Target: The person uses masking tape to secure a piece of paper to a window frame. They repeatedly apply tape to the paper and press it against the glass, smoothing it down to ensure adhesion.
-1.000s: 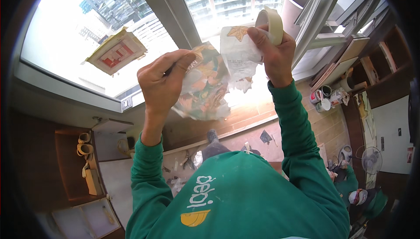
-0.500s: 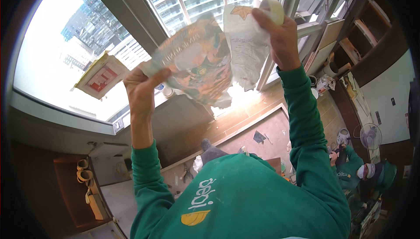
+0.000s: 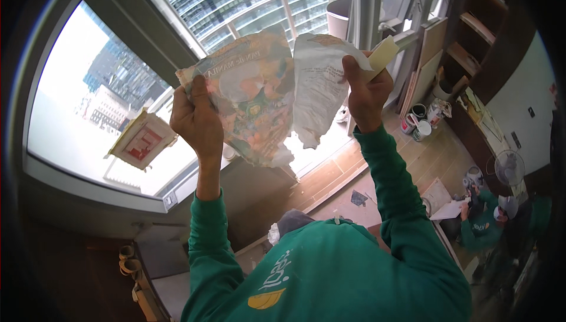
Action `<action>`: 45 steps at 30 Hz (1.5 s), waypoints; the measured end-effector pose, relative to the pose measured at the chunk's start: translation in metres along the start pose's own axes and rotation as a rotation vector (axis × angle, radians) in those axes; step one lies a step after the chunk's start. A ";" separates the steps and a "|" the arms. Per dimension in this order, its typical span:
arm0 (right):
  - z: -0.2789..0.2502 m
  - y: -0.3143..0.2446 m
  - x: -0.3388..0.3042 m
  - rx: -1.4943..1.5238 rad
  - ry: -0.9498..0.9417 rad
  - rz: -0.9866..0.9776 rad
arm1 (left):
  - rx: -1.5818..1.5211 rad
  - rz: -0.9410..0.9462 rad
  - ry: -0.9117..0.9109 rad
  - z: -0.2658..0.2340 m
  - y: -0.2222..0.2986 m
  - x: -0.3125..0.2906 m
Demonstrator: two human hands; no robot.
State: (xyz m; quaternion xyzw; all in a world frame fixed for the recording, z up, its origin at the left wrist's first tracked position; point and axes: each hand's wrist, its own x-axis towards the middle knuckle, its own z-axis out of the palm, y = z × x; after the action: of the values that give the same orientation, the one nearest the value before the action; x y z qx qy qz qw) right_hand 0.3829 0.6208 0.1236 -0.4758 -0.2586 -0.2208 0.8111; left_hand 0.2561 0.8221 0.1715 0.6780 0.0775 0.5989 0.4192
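Observation:
A crumpled, torn-open paper bag hangs spread before the window at chest-to-head height, its edges ragged. Its left part carries a colourful orange and green print; the right part is whitish with small print. Whether the two parts are still joined cannot be made out. My left hand pinches the upper left edge, thumb on the near face. My right hand grips the whitish part's upper right edge. A pale yellow flat piece, its kind unclear, sticks out from behind the right thumb, held in that same hand.
A framed red-and-white picture is by the left window pane. Paint cans stand on the wooden floor at right, near leaning boards. A co-worker sits at lower right, close to a fan.
The bag has come lower and is spread flatter, no longer blurred. My right hand has moved down and turned the pale yellow piece. The co-worker now has a light sheet at hand.

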 end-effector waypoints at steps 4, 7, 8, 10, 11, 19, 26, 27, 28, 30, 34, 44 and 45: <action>-0.008 -0.004 0.002 -0.081 0.108 -0.028 | 0.005 -0.067 -0.060 0.009 -0.011 0.002; -0.013 -0.010 0.006 -0.130 0.169 -0.069 | -0.016 -0.066 -0.070 0.028 -0.012 0.003; -0.012 -0.013 0.006 -0.135 0.178 -0.092 | -0.036 -0.053 -0.072 0.032 -0.013 0.005; -0.016 -0.016 0.004 -0.186 0.201 -0.124 | -0.068 -0.060 -0.104 0.039 -0.016 0.006; -0.018 -0.016 0.006 -0.227 0.214 -0.136 | -0.080 -0.073 -0.132 0.041 -0.015 0.008; 0.001 -0.024 -0.018 -0.327 0.389 -0.170 | -0.216 -0.220 -0.251 0.041 -0.040 0.012; -0.005 -0.031 -0.029 -0.475 0.472 -0.153 | -0.320 -0.331 -0.344 0.047 -0.052 0.022; -0.005 -0.034 -0.028 -0.490 0.481 -0.153 | -0.347 -0.337 -0.375 0.048 -0.049 0.026; -0.005 -0.037 -0.027 -0.476 0.478 -0.161 | -0.499 -0.438 -0.427 0.046 -0.047 0.032; -0.006 -0.041 -0.022 -0.455 0.474 -0.180 | -0.807 -0.650 -0.528 0.042 -0.045 0.045; -0.013 -0.057 -0.024 -0.417 0.508 -0.100 | -0.717 -0.562 -0.775 0.025 -0.074 -0.021; -0.047 -0.039 -0.119 -0.709 0.418 0.248 | -0.770 -0.692 -0.806 0.049 -0.072 -0.040; -0.050 -0.040 -0.124 -0.687 0.466 0.208 | -0.757 -0.691 -0.826 0.051 -0.071 -0.046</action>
State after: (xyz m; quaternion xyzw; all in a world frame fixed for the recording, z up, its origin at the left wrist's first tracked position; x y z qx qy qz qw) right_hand 0.2742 0.5724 0.0512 -0.6792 0.0695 -0.3129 0.6603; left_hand 0.3165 0.8154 0.0936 0.5939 -0.0927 0.1061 0.7921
